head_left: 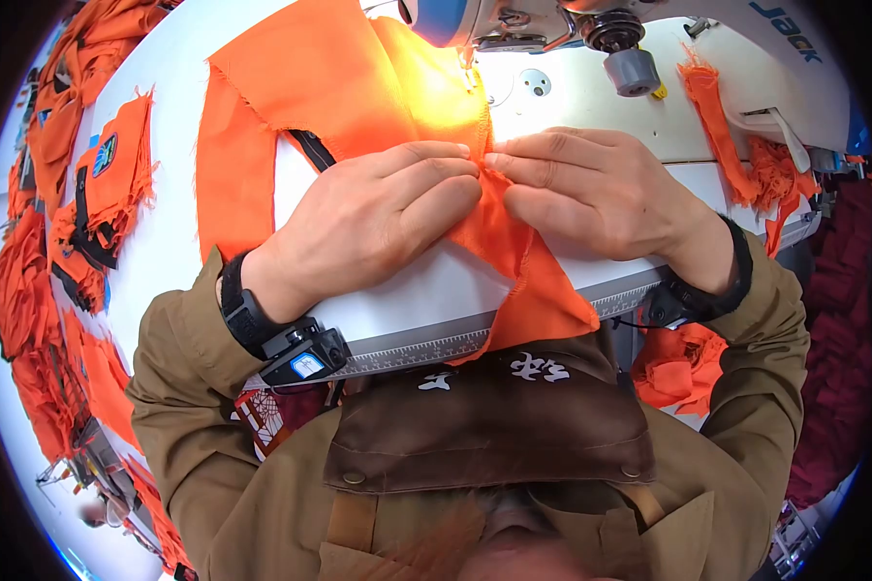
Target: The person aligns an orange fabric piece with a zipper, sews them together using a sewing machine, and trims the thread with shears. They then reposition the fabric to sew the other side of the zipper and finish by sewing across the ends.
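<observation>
A piece of orange fabric (305,73) lies across the white sewing table, and its upper part is brightly lit beneath the sewing machine (610,34). My left hand (383,208) is closed on the fabric's right edge, just below the needle area. Close beside it, my right hand (591,189) pinches the same edge, the fingertips of both hands almost touching. Below the hands a narrow part of the fabric with a stitched seam hangs over the table's front edge. A dark strip (312,150) shows under the fabric near my left hand.
A ruler strip (426,347) runs along the table's front edge. Orange pieces with a blue patch (105,155) lie at the left, beside heaped orange fabric (29,281). Orange scraps (775,174) lie at the right. Dark red fabric (838,339) hangs beyond the table.
</observation>
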A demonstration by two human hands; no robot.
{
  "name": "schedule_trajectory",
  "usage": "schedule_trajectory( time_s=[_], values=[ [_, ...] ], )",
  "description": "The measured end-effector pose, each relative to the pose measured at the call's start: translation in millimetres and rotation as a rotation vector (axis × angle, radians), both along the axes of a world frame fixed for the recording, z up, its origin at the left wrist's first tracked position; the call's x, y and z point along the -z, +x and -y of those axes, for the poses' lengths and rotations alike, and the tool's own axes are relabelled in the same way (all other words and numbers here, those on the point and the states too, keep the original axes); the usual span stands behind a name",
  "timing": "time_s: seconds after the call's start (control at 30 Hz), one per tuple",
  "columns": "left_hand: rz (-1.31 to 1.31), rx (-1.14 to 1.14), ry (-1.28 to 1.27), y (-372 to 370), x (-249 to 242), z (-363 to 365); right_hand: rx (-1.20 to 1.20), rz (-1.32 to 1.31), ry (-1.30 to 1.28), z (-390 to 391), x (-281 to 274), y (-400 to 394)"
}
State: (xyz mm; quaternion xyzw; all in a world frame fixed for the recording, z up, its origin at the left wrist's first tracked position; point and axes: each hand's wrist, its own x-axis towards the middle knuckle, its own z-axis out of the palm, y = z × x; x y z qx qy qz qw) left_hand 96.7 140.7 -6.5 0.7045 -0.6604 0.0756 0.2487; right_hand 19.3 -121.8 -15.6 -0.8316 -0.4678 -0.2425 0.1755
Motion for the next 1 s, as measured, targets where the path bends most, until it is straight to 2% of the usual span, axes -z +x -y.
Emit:
schedule_trajectory(
  time_s=[0.13,0.23,0.5,1.0],
  values=[
    [0.011,0.004,0.001,-1.1,-1.3,0.8,0.017,-0.085,-0.025,0.3,-3.8,-3.0],
    [-0.005,0.008,-0.005,-1.0,0.0,1.3,0.041,0.002,0.022,-4.4,-0.8,-2.4],
    [-0.081,-0.009,-0.018,-0.1,6.8,5.2,0.060,0.036,0.011,-1.5,5.7,-3.4],
    [0.046,0.042,0.015,-1.2,5.9,4.6,0.048,-0.009,-0.004,0.1,0.0,-2.9]
  ],
)
